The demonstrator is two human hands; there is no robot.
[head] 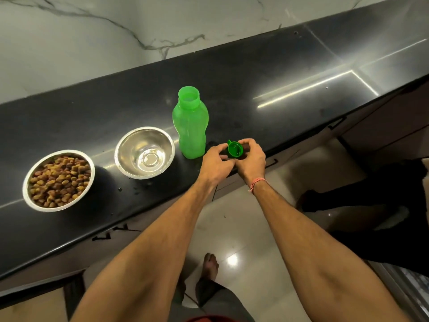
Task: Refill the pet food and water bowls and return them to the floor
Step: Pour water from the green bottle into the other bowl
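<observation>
Holding a green cap (pixel 235 149) between both hands at the counter's (pixel 267 73) near edge, a person pinches it open side up: the left hand (pixel 217 163) grips its left rim, the right hand (pixel 251 159) curls round its right side. Just left of the grip and slightly beyond it, the bottle (pixel 190 126) stands upright and uncapped. Further left sits a steel bowl (pixel 144 152) holding a little water, and beyond that, farthest from the hands, a second bowl of kibble (pixel 59 180).
</observation>
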